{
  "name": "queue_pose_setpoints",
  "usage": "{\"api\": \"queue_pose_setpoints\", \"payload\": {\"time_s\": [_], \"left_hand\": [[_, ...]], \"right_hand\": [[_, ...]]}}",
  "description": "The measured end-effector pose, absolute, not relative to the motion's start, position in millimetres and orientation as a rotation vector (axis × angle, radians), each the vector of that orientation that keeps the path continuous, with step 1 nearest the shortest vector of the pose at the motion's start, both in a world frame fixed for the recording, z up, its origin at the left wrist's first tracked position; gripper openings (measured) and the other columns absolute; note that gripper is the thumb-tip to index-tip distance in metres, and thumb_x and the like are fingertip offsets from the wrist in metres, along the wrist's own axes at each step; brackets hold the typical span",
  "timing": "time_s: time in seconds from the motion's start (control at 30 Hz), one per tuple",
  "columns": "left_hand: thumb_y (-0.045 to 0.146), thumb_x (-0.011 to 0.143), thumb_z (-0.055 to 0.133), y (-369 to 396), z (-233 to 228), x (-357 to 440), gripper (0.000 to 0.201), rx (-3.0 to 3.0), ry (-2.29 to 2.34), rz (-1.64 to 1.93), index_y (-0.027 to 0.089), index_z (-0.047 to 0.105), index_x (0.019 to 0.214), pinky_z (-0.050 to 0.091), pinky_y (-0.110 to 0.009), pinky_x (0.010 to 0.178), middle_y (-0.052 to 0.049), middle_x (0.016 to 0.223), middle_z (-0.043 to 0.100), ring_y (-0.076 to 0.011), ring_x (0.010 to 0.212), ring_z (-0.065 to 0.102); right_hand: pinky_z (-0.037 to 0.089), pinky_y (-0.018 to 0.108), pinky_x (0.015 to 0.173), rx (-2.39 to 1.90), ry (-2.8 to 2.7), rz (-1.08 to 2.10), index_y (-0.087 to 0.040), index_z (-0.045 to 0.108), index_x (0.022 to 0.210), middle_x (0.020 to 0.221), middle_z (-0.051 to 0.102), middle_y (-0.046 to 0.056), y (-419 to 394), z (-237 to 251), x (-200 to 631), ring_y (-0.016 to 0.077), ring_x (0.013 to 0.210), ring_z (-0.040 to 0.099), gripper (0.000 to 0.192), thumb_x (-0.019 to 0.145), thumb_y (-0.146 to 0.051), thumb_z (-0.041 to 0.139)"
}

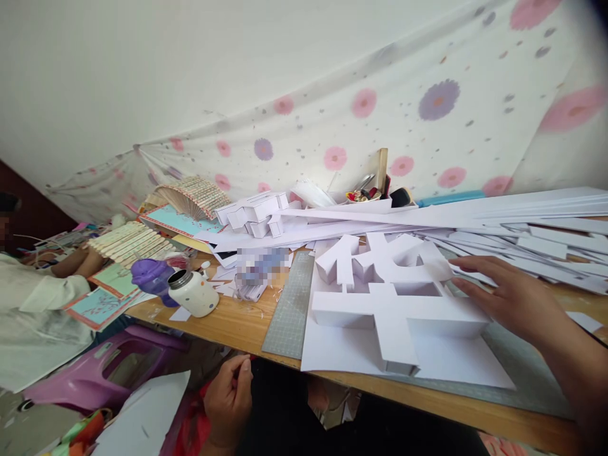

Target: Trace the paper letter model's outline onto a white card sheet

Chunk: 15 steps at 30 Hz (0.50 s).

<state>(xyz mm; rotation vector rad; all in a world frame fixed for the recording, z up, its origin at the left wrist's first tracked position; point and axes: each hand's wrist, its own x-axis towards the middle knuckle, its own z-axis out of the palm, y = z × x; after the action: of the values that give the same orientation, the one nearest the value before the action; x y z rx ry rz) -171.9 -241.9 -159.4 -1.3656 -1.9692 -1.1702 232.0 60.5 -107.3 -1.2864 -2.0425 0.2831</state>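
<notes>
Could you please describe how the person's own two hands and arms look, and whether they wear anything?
Both the left hand and the right hand are bare: no gloves, and no rings or watch that I can see. The right forearm shows no sleeve up to the picture's edge. The fingernails look short and unpainted.

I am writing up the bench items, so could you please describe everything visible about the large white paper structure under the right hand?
The white paper structure is a three-dimensional shape built of folded white card or paper, with raised box-like bars, upright walls and open hollows between them. It lies flat on a white sheet over a grey cutting mat on the wooden table. It looks clean and undamaged. The right hand rests open on its right edge, fingers spread. The left hand is below the table edge, apart from it.
</notes>
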Motion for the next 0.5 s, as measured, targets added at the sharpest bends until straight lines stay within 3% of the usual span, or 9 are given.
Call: {"api": "queue_pose_setpoints", "payload": {"time_s": [0.2, 0.37, 0.5], "left_hand": [[0.03, 0.09, 0.049, -259, -179, -158, 0.016, -1.597, -2.026, -1.033, 0.02, 0.062, 0.088, 0.051, -0.022, 0.067, -0.002, 0.075, 0.068, -0.0135, 0.068, 0.065], [0.033, 0.096, 0.037, -254, -209, -139, 0.031, -2.121, -2.357, -0.705, 0.017, 0.062, 0.085, 0.051, -0.026, 0.066, -0.004, 0.075, 0.066, -0.0129, 0.07, 0.063], [0.036, 0.089, 0.057, -217, -229, -135, 0.023, -2.46, -2.67, -0.212, 0.014, 0.062, 0.088, 0.052, -0.035, 0.077, -0.003, 0.087, 0.065, -0.0146, 0.081, 0.062]], "right_hand": [[0.051, 0.032, 0.069, -1.185, -2.024, 0.186, -0.027, 0.065, 0.108, 0.113, 0.065, 0.003, 61, -103, 234, 0.0234, 0.099, 0.062, 0.042, 0.08, -0.056, 0.051], [0.047, 0.03, 0.072, -1.173, -2.008, 0.124, -0.022, 0.065, 0.11, 0.113, 0.065, 0.006, 49, -91, 233, 0.0218, 0.098, 0.061, 0.039, 0.082, -0.047, 0.053], [0.045, 0.029, 0.072, -1.199, -2.027, 0.186, -0.022, 0.065, 0.111, 0.114, 0.065, 0.007, 49, -88, 227, 0.021, 0.094, 0.061, 0.037, 0.083, -0.043, 0.055]]}}
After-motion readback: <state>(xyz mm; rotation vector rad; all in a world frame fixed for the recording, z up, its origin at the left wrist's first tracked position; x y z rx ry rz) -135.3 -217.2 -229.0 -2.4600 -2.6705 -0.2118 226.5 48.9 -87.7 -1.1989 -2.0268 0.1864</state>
